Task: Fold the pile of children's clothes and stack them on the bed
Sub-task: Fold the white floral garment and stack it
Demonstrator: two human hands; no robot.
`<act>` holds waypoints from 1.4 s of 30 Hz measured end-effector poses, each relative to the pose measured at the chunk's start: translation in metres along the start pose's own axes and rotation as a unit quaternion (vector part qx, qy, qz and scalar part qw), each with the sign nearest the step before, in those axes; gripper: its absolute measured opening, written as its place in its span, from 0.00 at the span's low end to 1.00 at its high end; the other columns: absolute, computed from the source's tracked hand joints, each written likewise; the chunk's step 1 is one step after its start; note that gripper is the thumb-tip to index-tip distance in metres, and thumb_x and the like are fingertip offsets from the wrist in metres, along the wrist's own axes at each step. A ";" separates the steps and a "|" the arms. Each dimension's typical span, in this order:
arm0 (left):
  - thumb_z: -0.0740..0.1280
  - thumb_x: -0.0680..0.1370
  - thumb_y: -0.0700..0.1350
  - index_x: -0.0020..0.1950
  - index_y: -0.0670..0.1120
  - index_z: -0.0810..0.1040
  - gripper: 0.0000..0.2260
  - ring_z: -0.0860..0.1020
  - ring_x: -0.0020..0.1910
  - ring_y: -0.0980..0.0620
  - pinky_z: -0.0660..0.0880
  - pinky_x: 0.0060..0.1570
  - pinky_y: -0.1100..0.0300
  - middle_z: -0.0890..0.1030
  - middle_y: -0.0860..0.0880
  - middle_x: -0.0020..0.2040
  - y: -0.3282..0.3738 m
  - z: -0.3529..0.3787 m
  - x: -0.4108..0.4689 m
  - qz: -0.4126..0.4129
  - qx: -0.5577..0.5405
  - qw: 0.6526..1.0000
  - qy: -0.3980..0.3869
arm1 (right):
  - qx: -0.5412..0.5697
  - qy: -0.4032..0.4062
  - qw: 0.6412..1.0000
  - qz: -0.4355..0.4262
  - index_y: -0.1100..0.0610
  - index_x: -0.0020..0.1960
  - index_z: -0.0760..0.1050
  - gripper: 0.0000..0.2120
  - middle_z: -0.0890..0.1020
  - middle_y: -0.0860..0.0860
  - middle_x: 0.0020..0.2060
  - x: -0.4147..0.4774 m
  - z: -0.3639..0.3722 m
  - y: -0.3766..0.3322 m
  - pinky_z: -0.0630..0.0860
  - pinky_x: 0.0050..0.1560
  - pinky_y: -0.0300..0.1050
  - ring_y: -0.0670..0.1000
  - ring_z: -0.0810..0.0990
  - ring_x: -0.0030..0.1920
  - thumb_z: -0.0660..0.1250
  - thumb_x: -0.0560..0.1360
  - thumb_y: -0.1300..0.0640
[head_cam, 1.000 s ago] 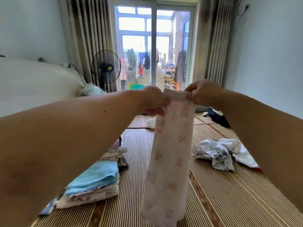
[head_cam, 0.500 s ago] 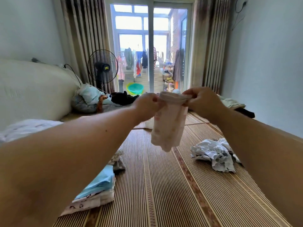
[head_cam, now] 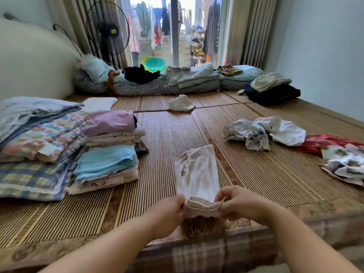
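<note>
While left hand (head_cam: 169, 213), right hand (head_cam: 238, 205) pinch one garment (head_cam: 197, 174); two stacks (head_cam: 110, 133) (head_cam: 106, 166).

Trousers (head_cam: 197, 174): off-white, faint pink print.
Mat (head_cam: 167, 134): brown and tan, fine stripes, darker patterned bands.
Near stack (head_cam: 106, 160): light blue on top; white with small dark print beneath.
Far stack (head_cam: 109, 122): lilac on top; cream layers beneath.
Quilt (head_cam: 39, 138): pale ground; orange, pink and teal floral print.
Blanket (head_cam: 29, 182): blue and yellow-green plaid.
Crumpled garment (head_cam: 262, 133): white and grey.
Red cloth (head_cam: 323, 141): plain red.
Printed garment (head_cam: 346, 162): white, dark olive blotches.
Basin (head_cam: 155, 64): teal, yellow-green rim.
Fan (head_cam: 108, 30): black.
Curtains (head_cam: 246, 30): beige, brown vertical stripes.
Bed edge (head_cam: 197, 255): brown and grey plaid.
Wall (head_cam: 315, 46): pale grey-blue.
</note>
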State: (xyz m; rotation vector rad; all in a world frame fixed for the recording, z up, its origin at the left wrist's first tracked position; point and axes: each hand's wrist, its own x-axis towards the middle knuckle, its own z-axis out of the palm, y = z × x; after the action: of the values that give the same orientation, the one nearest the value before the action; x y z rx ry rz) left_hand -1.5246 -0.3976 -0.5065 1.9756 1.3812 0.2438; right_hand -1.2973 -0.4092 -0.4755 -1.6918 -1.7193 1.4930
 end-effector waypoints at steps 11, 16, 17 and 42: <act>0.62 0.80 0.54 0.52 0.50 0.73 0.08 0.80 0.42 0.53 0.79 0.41 0.55 0.81 0.50 0.49 0.003 -0.015 0.032 -0.041 -0.104 0.978 0.175 | 0.124 0.148 0.980 -0.040 0.54 0.66 0.70 0.21 0.81 0.54 0.52 0.033 -0.011 -0.009 0.79 0.38 0.41 0.51 0.84 0.41 0.68 0.75 0.62; 0.70 0.74 0.56 0.71 0.59 0.66 0.27 0.65 0.69 0.57 0.65 0.70 0.54 0.67 0.60 0.69 -0.011 0.000 0.040 0.032 0.026 0.995 0.091 | -0.139 0.059 0.986 -0.068 0.43 0.57 0.77 0.16 0.75 0.43 0.64 0.042 -0.006 0.008 0.76 0.60 0.45 0.45 0.79 0.55 0.73 0.72 0.56; 0.70 0.73 0.58 0.72 0.61 0.65 0.29 0.59 0.73 0.58 0.58 0.73 0.52 0.63 0.62 0.73 -0.014 0.003 0.040 0.048 0.059 0.996 0.041 | -0.171 0.014 0.983 -0.065 0.41 0.60 0.76 0.20 0.71 0.40 0.69 0.042 -0.003 0.014 0.70 0.67 0.47 0.44 0.73 0.63 0.74 0.70 0.53; 0.63 0.80 0.48 0.60 0.52 0.74 0.09 0.79 0.51 0.48 0.79 0.52 0.47 0.79 0.46 0.56 -0.010 -0.028 0.061 -0.072 -0.267 0.943 0.183 | 0.091 0.217 0.970 -0.059 0.57 0.43 0.74 0.15 0.76 0.51 0.40 0.084 -0.011 -0.022 0.69 0.43 0.48 0.50 0.73 0.40 0.57 0.80 0.50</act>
State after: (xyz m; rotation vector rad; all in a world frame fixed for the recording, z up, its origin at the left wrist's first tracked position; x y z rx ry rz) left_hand -1.5212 -0.3295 -0.5061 1.4143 1.4818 0.8563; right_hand -1.3218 -0.3268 -0.4896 -1.6368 -1.3801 1.0865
